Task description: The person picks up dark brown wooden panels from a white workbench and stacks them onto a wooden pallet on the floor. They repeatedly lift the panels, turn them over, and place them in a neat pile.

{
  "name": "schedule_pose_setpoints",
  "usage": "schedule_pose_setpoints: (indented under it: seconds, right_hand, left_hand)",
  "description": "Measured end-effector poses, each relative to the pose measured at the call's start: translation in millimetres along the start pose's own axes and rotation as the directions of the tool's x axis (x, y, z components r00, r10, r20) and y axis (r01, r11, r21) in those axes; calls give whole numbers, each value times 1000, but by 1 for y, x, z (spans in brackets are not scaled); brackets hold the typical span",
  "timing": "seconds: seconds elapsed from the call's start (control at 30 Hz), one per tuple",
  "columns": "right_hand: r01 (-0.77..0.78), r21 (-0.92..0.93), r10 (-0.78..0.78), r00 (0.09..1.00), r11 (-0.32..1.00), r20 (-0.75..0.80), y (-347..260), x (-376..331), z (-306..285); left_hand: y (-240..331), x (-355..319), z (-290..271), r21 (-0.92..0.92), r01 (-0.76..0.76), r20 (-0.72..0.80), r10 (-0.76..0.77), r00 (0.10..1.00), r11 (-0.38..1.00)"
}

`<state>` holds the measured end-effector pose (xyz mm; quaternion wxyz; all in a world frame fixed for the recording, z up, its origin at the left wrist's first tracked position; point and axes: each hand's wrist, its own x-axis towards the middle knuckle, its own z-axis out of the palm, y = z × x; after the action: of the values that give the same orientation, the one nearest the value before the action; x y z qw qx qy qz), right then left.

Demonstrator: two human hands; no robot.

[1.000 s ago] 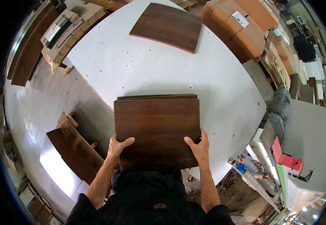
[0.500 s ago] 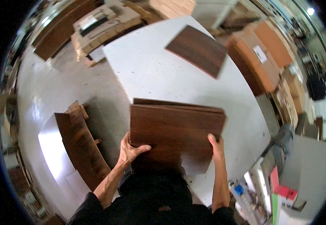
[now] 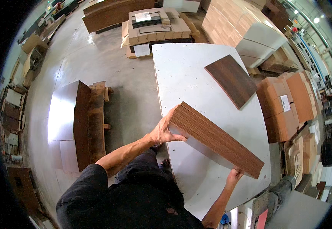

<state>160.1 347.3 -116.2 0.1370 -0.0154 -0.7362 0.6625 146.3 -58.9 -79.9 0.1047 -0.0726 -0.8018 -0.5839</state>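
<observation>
Here the person has a thick stack of dark brown, wood-grained rectangular boards (image 3: 217,139) over the big white flat-topped worktable (image 3: 183,72), slanting across it from the left edge toward the near right part. The stack is turned so its long brown edges face up and a pale, shiny broad face looks back at the body; whether its underside rests on the tabletop or hangs clear, I can't tell. The bare left hand (image 3: 162,131) is at the end by the table's left edge, spread about the stack's thickness, thumb laid along the pale face, its other fingers mostly out of sight. Over the table's near right part, the bare right hand (image 3: 234,176) is bent around the lower side of the other end, partly closed, most of its fingers hidden. Holding near both ends probably shares the weight and stops the boards fanning apart, and their edges do look nearly flush. Farther up the table, near its right edge, one dark brown rectangular board (image 3: 232,82) lies flat, well apart from the stack, perhaps put there to leave working room. Off the table's right side stand orange-brown cardboard cartons (image 3: 274,108); off its left, a low pile of glossy-topped, brown-sided panels (image 3: 65,110), seemingly set apart to leave a walkway.
</observation>
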Motion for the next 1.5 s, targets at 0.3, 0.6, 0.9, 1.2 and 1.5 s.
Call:
schedule_pose_setpoints:
  seconds: [0.3,0.6,0.9,1.2,1.5]
  right_hand:
    - [89,103,-98,992,991,85,54,20,-14]
    - [173,-26,-171,983,985,63,53,16,32]
    - [121,-102,-109,987,987,116,22,0,68]
    - [-305,-567,495,842,765,216,-94,-110,65]
    - [-375,-718,758,567,587,323,-119,-244,112]
  left_hand:
    - [6,4,2,-66,111,60,-107,992,992]
    - [-30,0,22,-234,4,0,-4,1000,972]
    - [-20,-41,40,-144,-88,-262,47,964,986]
    - [62,-199,2,-284,554,-312,-622,718,783]
    - [51,-415,-62,-382,791,-282,-875,392,478]
